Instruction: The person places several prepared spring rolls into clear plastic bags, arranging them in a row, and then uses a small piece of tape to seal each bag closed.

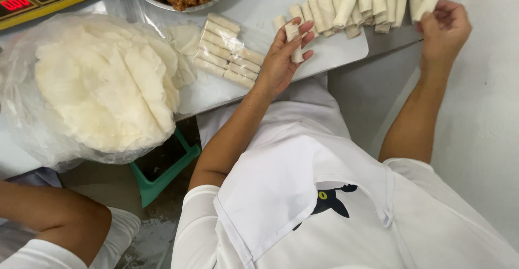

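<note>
The left hand [281, 58] reaches out with fingers bent and pinching. The right hand [444, 28] is up higher, fingers curled shut. Both arms are bare.

Lighting: bright, even, from overhead; shadows soft and faint. Glare: mild sheen on the plastic bag [21, 101]; white wrapper stack [102, 85] nearly washed out. Focus: fairly sharp, slight softness at the edges.
</note>
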